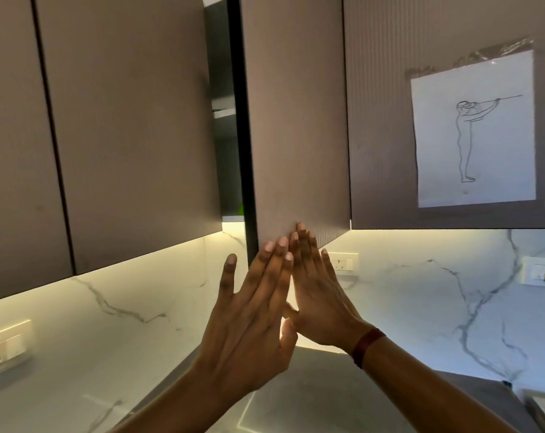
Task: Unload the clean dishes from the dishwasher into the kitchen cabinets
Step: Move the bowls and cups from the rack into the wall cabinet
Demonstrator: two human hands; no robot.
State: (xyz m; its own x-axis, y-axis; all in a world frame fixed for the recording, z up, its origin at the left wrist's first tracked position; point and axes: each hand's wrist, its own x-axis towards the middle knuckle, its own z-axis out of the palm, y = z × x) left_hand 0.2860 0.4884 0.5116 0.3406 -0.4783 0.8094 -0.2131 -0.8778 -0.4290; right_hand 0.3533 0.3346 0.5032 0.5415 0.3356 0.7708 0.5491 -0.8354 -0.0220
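A brown upper cabinet door (296,114) stands slightly ajar, with a dark gap (225,135) on its left showing a shelf inside. My left hand (252,314) and my right hand (318,292) are both raised with straight fingers side by side. Their fingertips reach the door's lower edge, the right hand's touching it. Neither hand holds anything. No dishes and no dishwasher are in view.
Closed brown cabinet doors (124,129) hang to the left. A paper line drawing (474,132) is taped to the cabinet on the right. Below are a lit marble backsplash (421,292) with wall sockets (343,262) and a grey countertop (311,398).
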